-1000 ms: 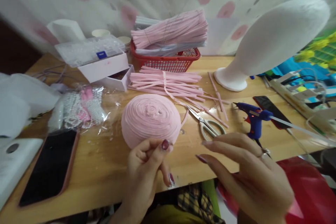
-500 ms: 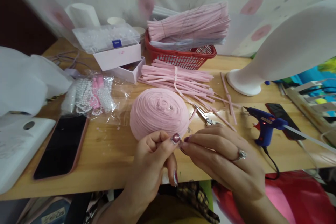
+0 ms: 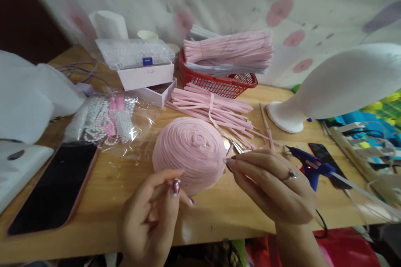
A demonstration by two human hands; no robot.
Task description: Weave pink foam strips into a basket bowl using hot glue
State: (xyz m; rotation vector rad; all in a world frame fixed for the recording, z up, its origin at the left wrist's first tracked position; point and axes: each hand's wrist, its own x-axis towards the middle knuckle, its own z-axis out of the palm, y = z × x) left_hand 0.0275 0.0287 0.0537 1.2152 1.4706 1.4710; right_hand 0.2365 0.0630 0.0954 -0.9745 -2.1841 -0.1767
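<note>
A pink dome of coiled, ridged strips [image 3: 188, 146] sits on the table in front of me. My left hand [image 3: 156, 208] is at its near left side, fingers apart and holding nothing. At the dome's right side, my right hand [image 3: 266, 179] has its thumb and fingertips pinched together. A tiny pale bit shows at those fingertips, too small to name. Just behind the right hand lie scissors [image 3: 237, 146], partly hidden. A tied bundle of pink fuzzy stems [image 3: 206, 102] lies behind the dome.
A blue hot glue gun [image 3: 308, 162] and a phone [image 3: 328, 162] lie at the right, beside a white mannequin form [image 3: 338, 83]. At the left are a bag of pearl strands [image 3: 103, 121] and a larger phone [image 3: 56, 187]. A red basket [image 3: 216, 83] stands behind.
My hands have separated: the left moved left and opened, while the right stays pinched beside the dome. The camera view has shifted slightly.
</note>
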